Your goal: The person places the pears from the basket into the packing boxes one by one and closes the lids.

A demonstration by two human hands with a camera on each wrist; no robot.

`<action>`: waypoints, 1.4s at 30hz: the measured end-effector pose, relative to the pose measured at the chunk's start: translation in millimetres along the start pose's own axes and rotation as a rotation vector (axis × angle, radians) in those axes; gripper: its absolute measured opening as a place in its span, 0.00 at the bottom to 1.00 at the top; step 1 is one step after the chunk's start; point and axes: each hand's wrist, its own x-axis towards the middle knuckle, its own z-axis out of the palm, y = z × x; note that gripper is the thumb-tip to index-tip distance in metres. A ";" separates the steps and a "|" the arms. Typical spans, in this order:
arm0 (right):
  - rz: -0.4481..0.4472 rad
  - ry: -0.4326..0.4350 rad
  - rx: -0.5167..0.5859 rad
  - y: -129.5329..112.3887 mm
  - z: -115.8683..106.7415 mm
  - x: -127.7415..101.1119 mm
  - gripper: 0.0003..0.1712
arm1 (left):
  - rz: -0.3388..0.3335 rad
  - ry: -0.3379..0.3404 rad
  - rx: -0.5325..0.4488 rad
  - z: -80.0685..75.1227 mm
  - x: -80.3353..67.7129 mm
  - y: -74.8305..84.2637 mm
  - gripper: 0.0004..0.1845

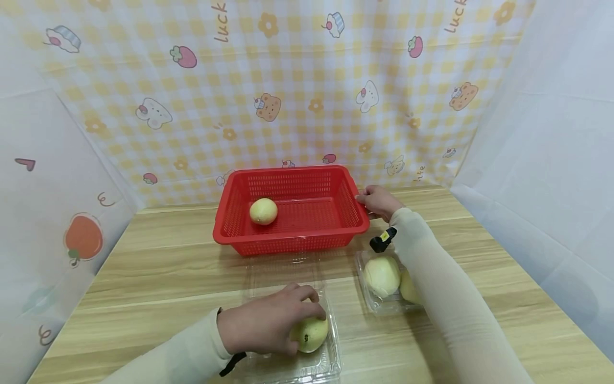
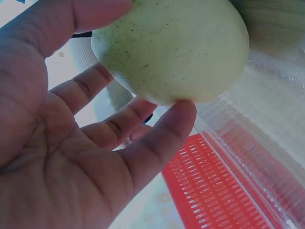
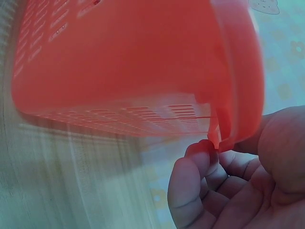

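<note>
The pear (image 1: pixel 310 334) is gripped by left hand (image 1: pixel 264 325) fingers, basket (image 1: pixel 292 242) straight ahead; the rim is pinched by right hand (image 1: pixel 379 201).

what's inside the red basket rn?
One pale yellow-green fruit lies on the floor of the red basket, toward its left side; nothing else shows inside. The near wall hides a strip of floor behind it. The right hand holds the basket's right rim.

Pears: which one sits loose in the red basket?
The pear at the basket's left end. One other is gripped by the left hand; two lie in the right clear tray.
</note>
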 end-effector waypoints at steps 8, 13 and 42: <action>-0.004 -0.010 0.005 -0.3 -0.7 -0.7 0.11 | 0.002 0.001 -0.014 -5.6 -3.8 2.1 0.29; -0.001 -0.008 0.007 -0.6 -0.8 -0.3 0.10 | -0.027 -0.004 -0.041 -11.3 -4.9 3.5 0.29; 0.000 -0.011 -0.011 -1.0 -0.8 -0.1 0.11 | -0.045 0.033 -0.055 -13.6 -12.5 1.5 0.27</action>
